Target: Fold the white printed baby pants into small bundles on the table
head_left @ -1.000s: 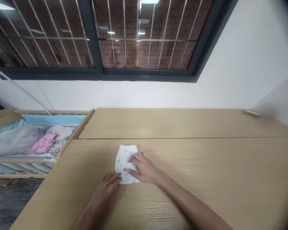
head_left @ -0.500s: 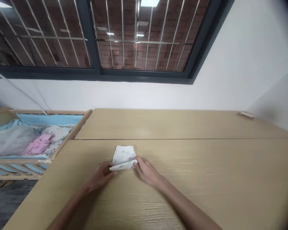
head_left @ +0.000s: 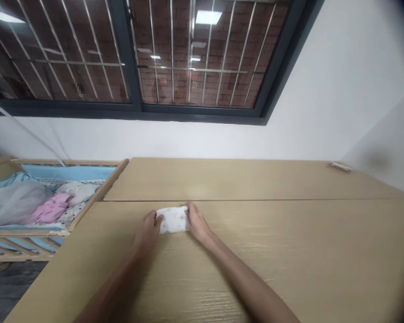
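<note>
A small white patterned cloth (head_left: 173, 220), folded into a compact bundle, lies on the light wooden table (head_left: 289, 251) near the seam between two tabletops. My left hand (head_left: 148, 230) grips its left end with curled fingers. At the cloth's right end, my right hand (head_left: 195, 220) holds on, fingers closed over the edge. Both forearms reach in from the bottom of the view.
A wooden cot (head_left: 97, 195) stands to the left of the table, with a grey net, pink clothing (head_left: 49, 211) and pale bedding inside. A small flat object (head_left: 340, 167) lies at the table's far right corner. A white wall and a barred window are behind.
The cloth has been folded over away from me into a shorter bundle. Both hands have moved forward with it and now hold its two ends.
</note>
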{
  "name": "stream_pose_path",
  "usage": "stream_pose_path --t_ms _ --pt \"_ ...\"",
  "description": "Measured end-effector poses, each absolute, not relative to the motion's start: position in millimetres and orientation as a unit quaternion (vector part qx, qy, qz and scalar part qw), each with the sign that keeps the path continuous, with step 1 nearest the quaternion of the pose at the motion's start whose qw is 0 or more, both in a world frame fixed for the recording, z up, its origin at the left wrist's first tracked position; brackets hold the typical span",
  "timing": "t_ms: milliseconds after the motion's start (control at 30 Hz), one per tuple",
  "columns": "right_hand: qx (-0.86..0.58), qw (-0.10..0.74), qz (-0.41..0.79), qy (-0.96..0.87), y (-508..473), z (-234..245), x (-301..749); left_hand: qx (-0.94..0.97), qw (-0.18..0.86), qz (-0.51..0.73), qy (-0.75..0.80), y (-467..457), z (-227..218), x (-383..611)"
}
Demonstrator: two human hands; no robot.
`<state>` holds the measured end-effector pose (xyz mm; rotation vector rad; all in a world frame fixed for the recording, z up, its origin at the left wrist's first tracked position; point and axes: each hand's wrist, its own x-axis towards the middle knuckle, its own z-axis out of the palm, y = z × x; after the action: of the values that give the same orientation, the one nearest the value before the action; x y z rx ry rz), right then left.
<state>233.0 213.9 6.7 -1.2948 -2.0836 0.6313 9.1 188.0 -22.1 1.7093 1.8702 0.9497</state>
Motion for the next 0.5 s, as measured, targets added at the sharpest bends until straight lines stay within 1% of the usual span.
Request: stream_pose_path --t_ms 167,267,367,433,500 --pt "-0.53 0.275 0.21 -0.774 223 -13 230 0.639 0.123 0.322 0.687 195 -31 17" --pt "-0.546 0.277 0.125 -0.781 220 -9 227 0.644 0.072 0.335 0.684 192 -30 24" --pt "-0.488 0.26 0.054 -0.832 211 -1 221 0.697 0.036 0.346 0.627 182 -27 40" --pt "-0.426 0.217 0.051 -0.877 206 -2 217 0.759 0.024 0.326 0.563 175 -29 53" --pt "-0.388 0.173 0.059 -0.903 204 -8 215 0.792 0.013 0.291 0.536 169 -35 62"
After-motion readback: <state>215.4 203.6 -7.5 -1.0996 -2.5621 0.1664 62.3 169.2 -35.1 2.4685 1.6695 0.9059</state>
